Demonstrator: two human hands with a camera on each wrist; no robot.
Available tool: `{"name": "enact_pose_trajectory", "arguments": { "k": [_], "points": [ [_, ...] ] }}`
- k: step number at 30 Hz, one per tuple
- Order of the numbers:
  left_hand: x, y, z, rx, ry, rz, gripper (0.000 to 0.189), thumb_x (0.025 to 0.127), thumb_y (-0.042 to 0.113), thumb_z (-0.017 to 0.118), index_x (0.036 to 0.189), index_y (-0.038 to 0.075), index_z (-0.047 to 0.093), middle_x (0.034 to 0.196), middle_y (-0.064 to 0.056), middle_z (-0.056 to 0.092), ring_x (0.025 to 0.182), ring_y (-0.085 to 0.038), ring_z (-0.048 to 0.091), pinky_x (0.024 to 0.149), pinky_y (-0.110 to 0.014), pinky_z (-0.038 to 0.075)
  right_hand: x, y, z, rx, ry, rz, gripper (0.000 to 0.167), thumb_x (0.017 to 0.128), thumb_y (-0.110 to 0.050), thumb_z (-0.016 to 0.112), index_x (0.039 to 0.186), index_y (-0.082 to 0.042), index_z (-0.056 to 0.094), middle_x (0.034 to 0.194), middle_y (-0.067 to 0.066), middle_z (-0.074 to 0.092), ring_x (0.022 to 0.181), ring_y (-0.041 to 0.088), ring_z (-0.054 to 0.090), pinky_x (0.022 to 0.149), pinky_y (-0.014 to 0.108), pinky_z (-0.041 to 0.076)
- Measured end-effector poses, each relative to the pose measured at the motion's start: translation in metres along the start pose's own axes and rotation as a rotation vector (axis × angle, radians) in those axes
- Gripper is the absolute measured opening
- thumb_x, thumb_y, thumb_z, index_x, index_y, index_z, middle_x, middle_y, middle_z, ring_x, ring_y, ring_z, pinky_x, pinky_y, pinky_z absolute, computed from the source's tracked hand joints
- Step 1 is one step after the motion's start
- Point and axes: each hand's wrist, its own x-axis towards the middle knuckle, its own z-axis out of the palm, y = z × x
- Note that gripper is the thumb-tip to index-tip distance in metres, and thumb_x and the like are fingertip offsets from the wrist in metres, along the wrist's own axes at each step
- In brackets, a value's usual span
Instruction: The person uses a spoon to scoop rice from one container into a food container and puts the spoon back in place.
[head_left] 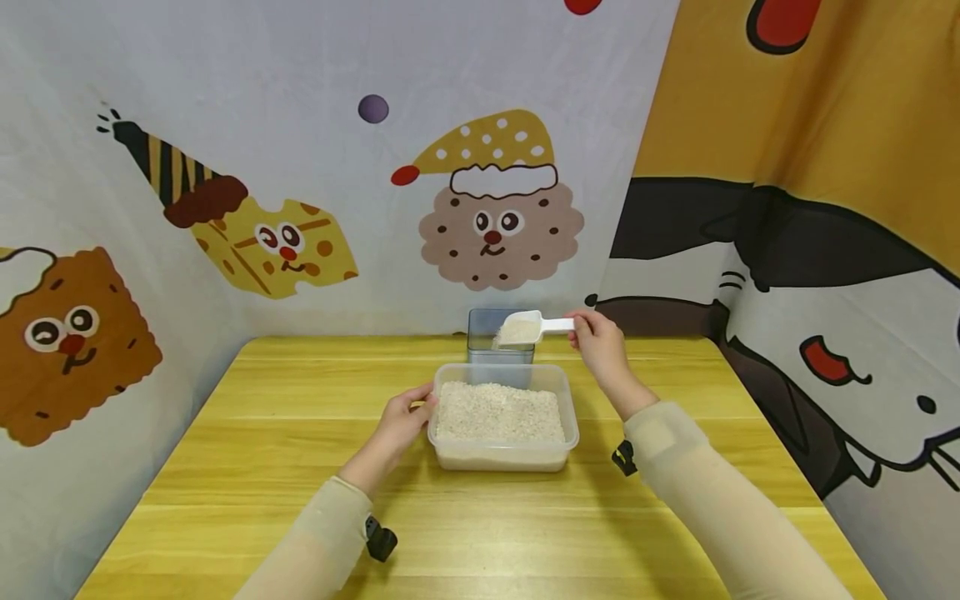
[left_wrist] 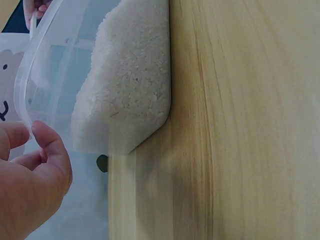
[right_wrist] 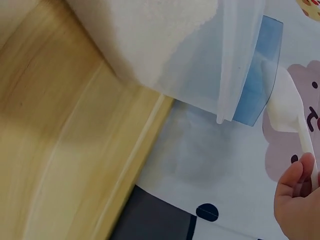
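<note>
A clear plastic box [head_left: 504, 447], filled with white rice [head_left: 498, 414], stands on the table before me. My left hand [head_left: 401, 422] holds its left rim, thumb and forefinger closed about the edge in the left wrist view. My right hand [head_left: 603, 354] grips the handle of a white scoop [left_wrist: 33, 25] above the far side. Rice lies in the scoop [head_left: 522, 328], whose mouth tips left over a blue translucent container [head_left: 480, 333] behind the box. Whether grains are falling is too small to tell. The box hides the lower part of the blue container.
The wooden table [head_left: 285, 467] has its far edge just behind the blue container. A cloth printed with cartoon figures [head_left: 300, 150] hangs behind and on both sides. A small black device [head_left: 381, 540] sits at my left wrist, another [head_left: 624, 457] at my right.
</note>
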Motion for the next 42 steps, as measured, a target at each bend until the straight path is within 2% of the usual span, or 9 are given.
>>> {"name": "enact_pose_trajectory", "arguments": {
  "k": [6, 13, 19, 22, 25, 29, 34, 38, 42],
  "points": [
    [0.0, 0.001, 0.001, 0.002, 0.009, -0.002, 0.042, 0.098, 0.013, 0.05, 0.139, 0.001, 0.046, 0.12, -0.014, 0.049, 0.103, -0.023, 0.055, 0.079, -0.026, 0.049, -0.005, -0.003, 0.001, -0.164, 0.035, -0.228, 0.022, 0.099, -0.014, 0.049, 0.104, -0.003, 0.067, 0.081, 0.015, 0.063, 0.066, 0.019, 0.054, 0.055, 0.024, 0.045],
    [-0.002, 0.001, 0.001, 0.003, 0.009, -0.008, 0.043, 0.098, 0.014, 0.051, 0.139, 0.001, 0.045, 0.122, -0.014, 0.048, 0.105, -0.024, 0.055, 0.079, -0.026, 0.049, -0.013, -0.008, 0.002, -0.35, -0.004, -0.476, 0.02, 0.097, -0.009, 0.051, 0.107, -0.003, 0.067, 0.108, 0.014, 0.066, 0.099, 0.03, 0.061, 0.085, 0.043, 0.05],
    [-0.002, 0.002, 0.0, 0.0, 0.001, -0.013, 0.045, 0.099, 0.015, 0.051, 0.14, 0.001, 0.043, 0.124, -0.015, 0.048, 0.106, -0.025, 0.054, 0.079, -0.027, 0.049, -0.016, -0.01, 0.002, -0.496, -0.023, -0.631, 0.019, 0.094, -0.003, 0.054, 0.107, -0.004, 0.069, 0.103, 0.01, 0.068, 0.099, 0.027, 0.061, 0.087, 0.041, 0.051],
    [-0.002, 0.001, -0.001, -0.003, -0.002, -0.016, 0.044, 0.099, 0.015, 0.05, 0.141, 0.001, 0.043, 0.123, -0.014, 0.048, 0.104, -0.023, 0.054, 0.078, -0.026, 0.049, -0.018, -0.011, 0.002, -0.499, -0.025, -0.648, 0.02, 0.094, -0.001, 0.053, 0.107, -0.005, 0.069, 0.101, 0.009, 0.067, 0.098, 0.026, 0.061, 0.086, 0.04, 0.051],
    [-0.001, 0.0, -0.001, -0.001, -0.002, -0.014, 0.044, 0.099, 0.014, 0.05, 0.14, 0.002, 0.043, 0.122, -0.014, 0.048, 0.103, -0.021, 0.054, 0.078, -0.025, 0.049, -0.019, -0.01, 0.001, -0.44, -0.028, -0.59, 0.02, 0.096, -0.006, 0.053, 0.108, -0.006, 0.068, 0.103, 0.01, 0.067, 0.099, 0.026, 0.061, 0.086, 0.041, 0.051],
    [-0.001, 0.0, 0.0, -0.002, 0.0, -0.017, 0.043, 0.099, 0.013, 0.05, 0.14, 0.003, 0.044, 0.121, -0.012, 0.049, 0.102, -0.021, 0.054, 0.078, -0.026, 0.049, -0.019, -0.008, 0.001, -0.289, -0.004, -0.442, 0.021, 0.098, -0.011, 0.051, 0.108, -0.005, 0.068, 0.097, 0.014, 0.067, 0.085, 0.024, 0.063, 0.074, 0.037, 0.053],
    [-0.001, 0.001, -0.001, 0.002, 0.002, -0.013, 0.043, 0.099, 0.013, 0.05, 0.14, 0.002, 0.044, 0.122, -0.013, 0.048, 0.103, -0.021, 0.054, 0.079, -0.026, 0.049, -0.014, -0.005, -0.001, 0.046, -0.007, -0.161, 0.026, 0.099, -0.012, 0.048, 0.11, 0.004, 0.065, 0.083, 0.02, 0.064, 0.066, 0.013, 0.06, 0.063, 0.024, 0.053],
    [-0.001, 0.0, -0.001, 0.005, 0.003, -0.016, 0.043, 0.099, 0.014, 0.05, 0.14, 0.002, 0.044, 0.122, -0.013, 0.048, 0.103, -0.021, 0.054, 0.08, -0.025, 0.049, -0.011, -0.004, -0.005, 0.308, -0.065, 0.113, 0.032, 0.101, -0.014, 0.043, 0.118, 0.008, 0.058, 0.078, 0.01, 0.062, 0.062, 0.006, 0.056, 0.063, 0.02, 0.051],
    [-0.001, 0.0, -0.001, 0.006, 0.005, -0.012, 0.043, 0.099, 0.014, 0.05, 0.14, 0.002, 0.044, 0.121, -0.013, 0.049, 0.103, -0.02, 0.055, 0.08, -0.026, 0.05, -0.011, -0.003, -0.009, 0.383, -0.102, 0.225, 0.036, 0.102, -0.015, 0.041, 0.125, 0.009, 0.053, 0.075, 0.0, 0.06, 0.062, 0.005, 0.054, 0.063, 0.019, 0.05]
  ]
}}
